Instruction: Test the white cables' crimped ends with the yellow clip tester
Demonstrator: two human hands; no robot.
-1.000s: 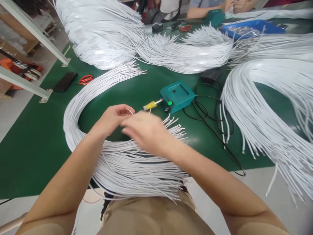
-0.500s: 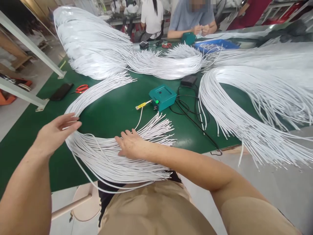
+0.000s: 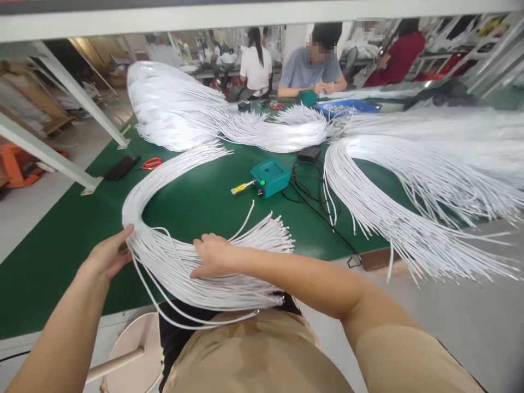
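Right hand [image 3: 213, 255] flat, fingers spread on the white wire bundle [image 3: 180, 256]; left hand [image 3: 107, 254] open against its outer curve

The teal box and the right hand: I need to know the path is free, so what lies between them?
In the head view, a single stray white wire curves over bare green mat between the teal box and the right hand.

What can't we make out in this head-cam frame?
Head view only:
- Right hand palm and what its fingers grip: pressed down on the white wire bundle.
- Bundle's near loop: drops past the table edge.
- Teal box markings: too small.
- Blue tray contents: too far away.
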